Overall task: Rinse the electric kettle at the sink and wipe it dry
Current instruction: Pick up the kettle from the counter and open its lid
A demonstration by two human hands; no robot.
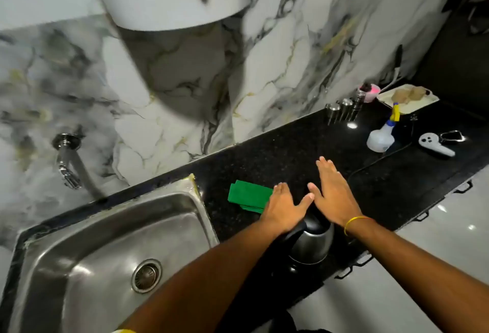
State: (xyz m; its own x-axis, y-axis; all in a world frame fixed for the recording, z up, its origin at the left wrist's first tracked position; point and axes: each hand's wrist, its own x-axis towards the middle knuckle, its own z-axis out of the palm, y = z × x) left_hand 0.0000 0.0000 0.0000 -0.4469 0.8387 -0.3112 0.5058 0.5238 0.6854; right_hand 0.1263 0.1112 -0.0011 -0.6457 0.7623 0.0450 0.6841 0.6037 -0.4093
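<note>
1. While both hands hover flat and empty, the steel electric kettle with black lid [312, 242] stands at the black counter's [291, 158] front edge, beside the steel sink [111, 229].
2. Kettle sits directly beneath the palms; left hand [284, 209] is nearer its handle than right hand [336, 195].

Left hand [284, 209] and right hand [336, 195] spread flat above steel kettle [312, 245] on black tabletop [277, 152] (green cloth [248, 196] beside sink [105, 226]).
</note>
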